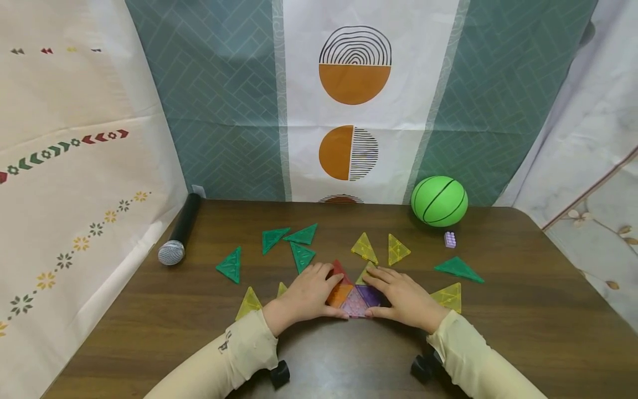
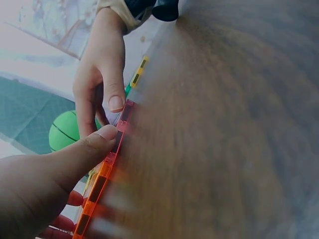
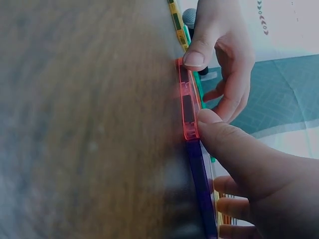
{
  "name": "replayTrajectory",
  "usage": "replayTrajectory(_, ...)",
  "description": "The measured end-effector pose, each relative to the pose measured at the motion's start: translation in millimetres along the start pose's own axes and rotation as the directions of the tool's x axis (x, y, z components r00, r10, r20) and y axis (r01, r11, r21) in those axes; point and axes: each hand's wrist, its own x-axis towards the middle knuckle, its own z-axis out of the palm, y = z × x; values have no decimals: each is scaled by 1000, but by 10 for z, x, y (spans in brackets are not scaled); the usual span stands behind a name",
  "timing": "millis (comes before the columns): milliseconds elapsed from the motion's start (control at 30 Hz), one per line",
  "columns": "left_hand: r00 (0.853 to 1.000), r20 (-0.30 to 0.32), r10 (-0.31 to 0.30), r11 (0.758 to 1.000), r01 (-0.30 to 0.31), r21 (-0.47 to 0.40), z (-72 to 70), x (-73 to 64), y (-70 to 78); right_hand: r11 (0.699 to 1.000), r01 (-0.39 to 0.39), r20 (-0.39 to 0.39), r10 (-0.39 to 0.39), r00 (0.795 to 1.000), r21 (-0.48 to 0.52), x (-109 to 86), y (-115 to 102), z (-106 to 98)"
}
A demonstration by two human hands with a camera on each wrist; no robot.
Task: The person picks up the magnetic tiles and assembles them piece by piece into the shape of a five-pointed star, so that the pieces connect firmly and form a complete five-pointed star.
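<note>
Translucent triangular magnetic tiles lie flat in a fan at the table's middle: a red tile [image 1: 338,269], an orange tile [image 1: 340,295], a pink tile [image 1: 355,303], a purple tile [image 1: 369,295] and a yellow tile [image 1: 365,274]. My left hand [image 1: 310,293] rests along the red and orange side, its thumb touching the pink tile's near edge. On the opposite side, my right hand [image 1: 406,296] lays its fingers over the yellow and purple tiles, with its thumb at the pink tile's other near corner. Both wrist views show the thumbs extended along the tile edges.
Green triangular tiles [image 1: 302,256] lie loose behind and left of the fan, with another green tile [image 1: 458,269] at right. Several yellow tiles [image 1: 365,248] surround it. Farther out are a microphone [image 1: 180,230], a green ball [image 1: 440,201] and a small purple block [image 1: 450,239].
</note>
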Motion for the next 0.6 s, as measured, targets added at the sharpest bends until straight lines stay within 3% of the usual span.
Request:
replayTrajectory(233,1000,-18,13,1000,-13,27,-14,15,-9,1000,8,-3,-8,1000,-13,5,-13,-30)
replayTrajectory(400,995,-93,46,998,-42,49,-65,72,18,998,-9,-51,6,999,-58,-36,-8,-156)
replayTrajectory(600,977,-186,106,994,-101,33,-168,183,76,996,-45,-85,38,996,-83,-97,56,-370)
